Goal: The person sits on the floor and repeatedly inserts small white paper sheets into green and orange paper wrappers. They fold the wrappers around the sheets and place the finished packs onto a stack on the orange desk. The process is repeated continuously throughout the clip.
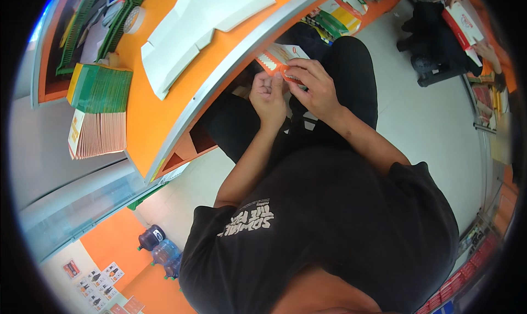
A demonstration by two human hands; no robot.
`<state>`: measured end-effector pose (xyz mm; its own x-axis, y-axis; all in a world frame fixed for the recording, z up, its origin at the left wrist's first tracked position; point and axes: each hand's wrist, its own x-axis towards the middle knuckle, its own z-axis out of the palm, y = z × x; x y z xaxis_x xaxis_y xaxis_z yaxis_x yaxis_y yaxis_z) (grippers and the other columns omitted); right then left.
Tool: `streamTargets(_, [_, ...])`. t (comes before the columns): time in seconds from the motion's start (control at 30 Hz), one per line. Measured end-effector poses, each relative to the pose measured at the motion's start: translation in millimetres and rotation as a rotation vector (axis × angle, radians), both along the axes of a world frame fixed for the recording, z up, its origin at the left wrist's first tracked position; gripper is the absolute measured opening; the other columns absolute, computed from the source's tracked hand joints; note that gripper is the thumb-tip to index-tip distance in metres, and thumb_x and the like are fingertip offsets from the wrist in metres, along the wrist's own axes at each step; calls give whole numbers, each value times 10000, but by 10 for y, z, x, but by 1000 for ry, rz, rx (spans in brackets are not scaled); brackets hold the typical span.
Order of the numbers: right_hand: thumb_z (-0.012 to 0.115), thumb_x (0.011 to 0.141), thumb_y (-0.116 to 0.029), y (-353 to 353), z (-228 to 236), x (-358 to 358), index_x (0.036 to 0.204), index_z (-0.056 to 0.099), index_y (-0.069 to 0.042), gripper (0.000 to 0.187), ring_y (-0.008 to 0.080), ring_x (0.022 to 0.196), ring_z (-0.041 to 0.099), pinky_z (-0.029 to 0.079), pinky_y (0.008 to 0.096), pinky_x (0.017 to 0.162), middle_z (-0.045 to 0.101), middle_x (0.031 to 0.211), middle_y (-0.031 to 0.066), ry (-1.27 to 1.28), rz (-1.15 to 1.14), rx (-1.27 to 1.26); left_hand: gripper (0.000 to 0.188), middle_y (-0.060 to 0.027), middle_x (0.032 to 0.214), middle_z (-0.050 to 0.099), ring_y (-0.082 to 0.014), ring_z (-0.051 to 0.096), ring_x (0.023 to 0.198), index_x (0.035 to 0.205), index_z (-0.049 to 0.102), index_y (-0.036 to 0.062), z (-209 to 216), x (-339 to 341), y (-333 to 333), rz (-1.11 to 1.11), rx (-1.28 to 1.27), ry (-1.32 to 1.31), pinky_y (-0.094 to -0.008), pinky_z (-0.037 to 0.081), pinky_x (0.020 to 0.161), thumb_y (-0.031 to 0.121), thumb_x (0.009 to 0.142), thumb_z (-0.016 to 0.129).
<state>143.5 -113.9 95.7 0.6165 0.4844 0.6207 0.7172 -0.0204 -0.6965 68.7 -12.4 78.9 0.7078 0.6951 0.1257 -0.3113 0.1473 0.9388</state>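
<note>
Over my lap, just beyond the orange table's edge, is an orange and white folding carton [269,61] with a row of white shapes along its orange part. My right hand [315,89] pinches its near right corner between thumb and fingers. My left hand [268,99] has its fingers curled up against the near edge, thumb pressed to the carton. Part of the carton is hidden behind my fingers. A white unfolded cardboard blank [186,34] lies on the table to the left.
On the orange table [134,144] stands a stack of green and white flat cartons [101,97] beside a green basket [112,31]. Further right, another person's hand [486,51] holds a red and white box [464,26]. Blue water bottles [162,251] stand at lower left.
</note>
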Motion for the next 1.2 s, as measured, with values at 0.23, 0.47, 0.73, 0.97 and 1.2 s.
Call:
streamTargets(0.23, [704, 812, -74, -30, -29, 131, 1020, 669, -15, 219, 249, 1007, 609, 494, 340, 840, 638, 1080, 85, 170, 73, -31, 160, -115, 990, 684, -121, 655, 884, 1051, 542, -22, -14, 59, 27, -16, 22, 69, -256, 537, 818, 111, 976, 591])
streamTargets(0.47, [681, 876, -79, -2, -56, 344, 1103, 665, 12, 245, 143, 935, 655, 526, 277, 813, 668, 1089, 102, 717, 228, 123, 210, -71, 846, 712, -96, 631, 715, 913, 667, -28, 206, 133, 166, 140, 393, 455, -245, 499, 653, 181, 930, 665])
streamTargets(0.73, [656, 879, -15, 33, -71, 297, 1008, 663, 65, 152, 152, 947, 652, 534, 262, 786, 651, 1135, 116, 621, 155, 41, 160, -172, 946, 670, -261, 669, 825, 1005, 688, -8, 156, 86, 172, -25, 704, 291, -326, 509, 735, 101, 897, 645])
streamTargets(0.97, [668, 885, -45, 147, 235, 252, 982, 685, 48, 135, 159, 927, 658, 541, 266, 771, 651, 1129, 123, 475, 137, 8, 222, -119, 1062, 689, -193, 659, 938, 1111, 686, 11, 181, 86, 266, -40, 522, 172, -276, 498, 834, 110, 915, 651])
streamTargets(1.2, [678, 878, -50, 192, 214, 351, 991, 698, 42, 148, 143, 915, 657, 532, 259, 788, 653, 1116, 104, 502, 247, -11, 229, -112, 1030, 695, -182, 651, 933, 1106, 697, 20, 251, 21, 400, -65, 530, 193, -283, 494, 840, 105, 895, 677])
